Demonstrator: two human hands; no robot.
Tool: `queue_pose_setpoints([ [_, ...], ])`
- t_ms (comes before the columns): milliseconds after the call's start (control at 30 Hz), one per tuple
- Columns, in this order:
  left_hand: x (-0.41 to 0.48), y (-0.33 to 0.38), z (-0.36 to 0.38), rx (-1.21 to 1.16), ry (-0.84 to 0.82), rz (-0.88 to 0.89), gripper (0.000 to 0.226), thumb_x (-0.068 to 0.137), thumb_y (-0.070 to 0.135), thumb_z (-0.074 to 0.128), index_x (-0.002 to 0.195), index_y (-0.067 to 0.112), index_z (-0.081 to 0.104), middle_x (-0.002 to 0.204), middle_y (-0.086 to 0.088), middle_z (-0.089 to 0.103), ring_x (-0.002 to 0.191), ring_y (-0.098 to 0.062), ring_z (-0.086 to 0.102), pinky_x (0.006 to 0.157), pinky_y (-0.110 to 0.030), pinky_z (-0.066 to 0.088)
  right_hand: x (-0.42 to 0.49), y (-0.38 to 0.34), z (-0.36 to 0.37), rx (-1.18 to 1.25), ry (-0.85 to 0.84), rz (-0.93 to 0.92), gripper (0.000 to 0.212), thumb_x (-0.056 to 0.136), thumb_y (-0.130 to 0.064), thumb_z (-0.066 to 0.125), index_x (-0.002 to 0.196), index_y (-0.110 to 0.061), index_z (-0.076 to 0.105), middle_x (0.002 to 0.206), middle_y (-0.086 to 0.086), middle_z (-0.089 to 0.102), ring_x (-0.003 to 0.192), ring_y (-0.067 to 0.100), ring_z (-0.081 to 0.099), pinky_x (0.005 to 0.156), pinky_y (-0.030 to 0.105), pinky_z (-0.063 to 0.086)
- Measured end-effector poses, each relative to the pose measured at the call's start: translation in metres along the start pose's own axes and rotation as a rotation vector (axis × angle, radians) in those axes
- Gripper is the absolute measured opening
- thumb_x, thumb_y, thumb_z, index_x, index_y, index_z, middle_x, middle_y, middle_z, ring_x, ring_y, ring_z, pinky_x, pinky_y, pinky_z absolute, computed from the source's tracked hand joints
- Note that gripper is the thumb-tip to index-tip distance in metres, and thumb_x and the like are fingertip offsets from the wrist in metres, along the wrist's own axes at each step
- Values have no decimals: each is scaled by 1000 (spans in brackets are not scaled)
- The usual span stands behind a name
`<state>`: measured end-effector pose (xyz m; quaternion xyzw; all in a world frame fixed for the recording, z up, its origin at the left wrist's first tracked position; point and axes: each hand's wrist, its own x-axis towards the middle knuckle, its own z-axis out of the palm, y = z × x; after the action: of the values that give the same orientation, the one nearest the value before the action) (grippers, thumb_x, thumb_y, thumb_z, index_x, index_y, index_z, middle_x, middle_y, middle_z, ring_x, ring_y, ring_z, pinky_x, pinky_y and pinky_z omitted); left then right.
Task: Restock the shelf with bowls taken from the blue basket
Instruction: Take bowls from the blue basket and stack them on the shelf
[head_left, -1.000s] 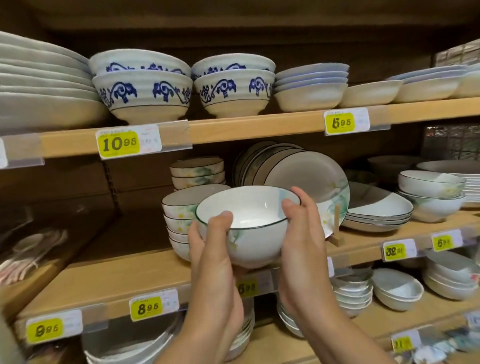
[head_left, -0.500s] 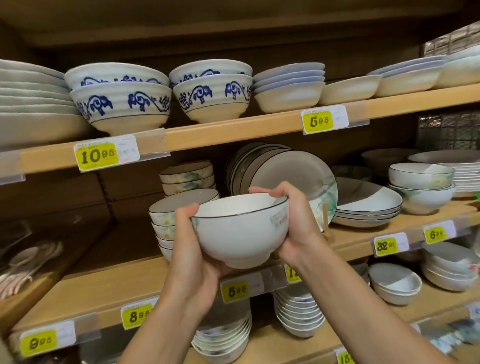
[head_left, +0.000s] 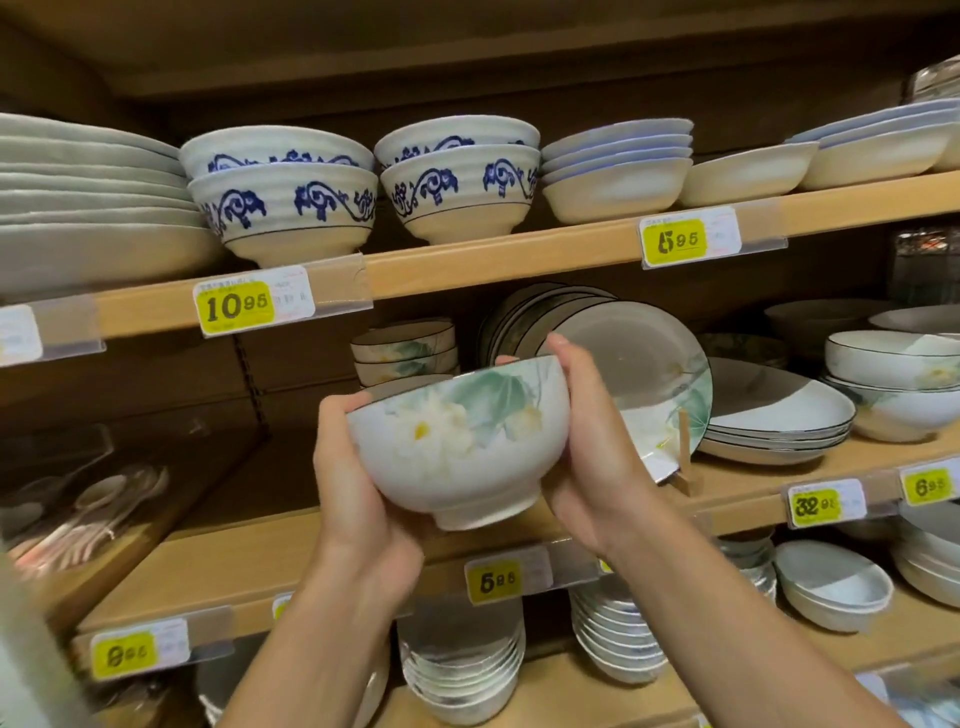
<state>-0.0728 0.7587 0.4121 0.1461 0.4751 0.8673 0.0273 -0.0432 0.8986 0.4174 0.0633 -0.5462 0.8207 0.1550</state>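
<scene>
White lotus bowl (head_left: 457, 441) tipped since earlier, outside showing; left hand (head_left: 353, 499), right hand (head_left: 597, 457) clamp it.

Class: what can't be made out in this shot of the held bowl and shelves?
Head view:
- Inside of the held bowl: tilted away; only its outer wall shows.
- The matching bowl stack behind: lower part hidden by that bowl.
- The blue basket: outside the frame.
- The lowest-left price tag: digits blurred.

This is a shop's crockery aisle. Wooden shelves (head_left: 519, 260) carry stacked bowls (head_left: 283, 195) and plates (head_left: 769, 410). Yellow price tags (head_left: 236, 307) marked 10.95 and 5.95 sit along the shelf edges.
</scene>
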Motion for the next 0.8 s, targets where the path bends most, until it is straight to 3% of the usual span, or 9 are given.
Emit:
queue_pose_setpoints([
  [133, -1, 4, -4, 112, 10, -45, 56, 92, 57, 35, 99, 19, 75, 101, -8, 76, 86, -24, 74, 74, -37, 52, 3, 9, 4, 108, 62, 6, 45, 86, -57, 49, 97, -21, 72, 87, 4, 75, 81, 18, 72, 65, 29, 56],
  [233, -16, -3, -9, 114, 49, -12, 63, 94, 66, 30, 111, 21, 71, 104, -6, 76, 92, -21, 74, 75, -39, 52, -4, 21, 3, 142, 146, -118, 46, 70, -56, 58, 103, -29, 71, 99, 3, 73, 93, 20, 70, 77, 37, 56],
  [333, -36, -16, -12, -23, 131, 53, 66, 86, 68, 38, 109, 17, 74, 108, -9, 74, 98, -24, 72, 84, -45, 50, -19, 34, 6, 74, 163, -325, 46, 67, -58, 55, 107, -37, 65, 108, -6, 72, 97, 9, 68, 72, 23, 56],
  [400, -37, -15, -14, -23, 171, 109, 59, 90, 61, 39, 100, 17, 76, 103, -7, 76, 92, -20, 73, 74, -40, 52, -20, 34, 9, -17, 173, -371, 44, 68, -62, 49, 103, -39, 65, 101, -13, 71, 90, 1, 67, 66, 17, 53],
  [500, -23, 1, -11, 164, 136, 250, 58, 93, 61, 34, 113, 21, 70, 104, -3, 76, 97, -17, 72, 67, -26, 58, -3, 25, 15, -120, 152, -330, 44, 69, -64, 44, 102, -45, 66, 97, -17, 69, 92, 0, 65, 78, 26, 52],
  [633, 14, 28, -9, 338, 127, 415, 67, 78, 72, 36, 117, 26, 67, 110, 3, 74, 106, -13, 68, 93, -39, 51, 34, 12, 32, -61, 127, -297, 36, 78, -53, 43, 100, -42, 71, 105, -10, 71, 102, 6, 65, 94, 34, 51],
  [700, 35, 33, -12, 403, 125, 458, 78, 76, 76, 32, 129, 27, 60, 123, 3, 68, 118, -13, 61, 107, -43, 42, 52, 11, 39, -67, 171, -265, 45, 78, -56, 43, 110, -36, 68, 117, -2, 67, 111, 13, 61, 103, 41, 46],
  [800, 61, 34, -21, 484, 127, 461, 94, 72, 84, 26, 142, 26, 48, 139, 0, 58, 131, -16, 50, 114, -45, 35, 73, 16, 44, -115, 194, -224, 69, 76, -62, 41, 130, -25, 58, 128, 2, 62, 122, 18, 55, 110, 46, 38],
])
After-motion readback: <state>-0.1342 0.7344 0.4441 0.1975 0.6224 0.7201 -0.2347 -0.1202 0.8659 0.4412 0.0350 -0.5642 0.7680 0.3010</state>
